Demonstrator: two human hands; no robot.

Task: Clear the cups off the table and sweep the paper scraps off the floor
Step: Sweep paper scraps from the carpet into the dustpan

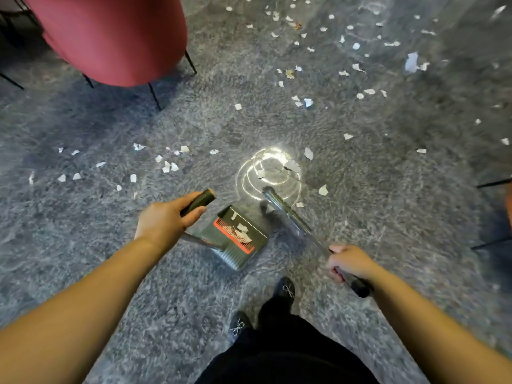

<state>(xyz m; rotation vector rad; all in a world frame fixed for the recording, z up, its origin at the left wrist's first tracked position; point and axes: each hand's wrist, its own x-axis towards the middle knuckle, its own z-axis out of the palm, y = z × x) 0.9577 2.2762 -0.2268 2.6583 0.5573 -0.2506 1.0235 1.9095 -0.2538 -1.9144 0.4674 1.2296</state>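
A person's left hand grips the long-handled dustpan, set on the floor between the hands to catch debris; the right hand grasps the broom handle, angled toward it. A few paper scraps lie in the pan; most litter the floor ahead. A red chair stands beyond the left hand.

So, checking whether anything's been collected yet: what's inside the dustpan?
A few white paper scraps lie in the dustpan, by its red comb teeth. Nothing covers its inside, though the picture is slightly blurred.
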